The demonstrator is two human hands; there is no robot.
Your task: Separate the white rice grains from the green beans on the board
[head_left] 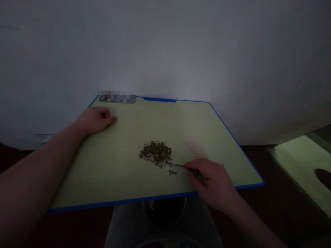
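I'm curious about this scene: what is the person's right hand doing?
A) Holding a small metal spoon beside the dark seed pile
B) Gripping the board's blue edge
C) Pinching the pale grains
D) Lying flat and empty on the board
A. The right hand grips a small metal spoon just beside the dark seed pile, away from the pale grains.

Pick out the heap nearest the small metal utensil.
The dark brown heap of seeds, whose stray seeds lie by the small metal utensil; the pale pinkish granular heap sits farther off.
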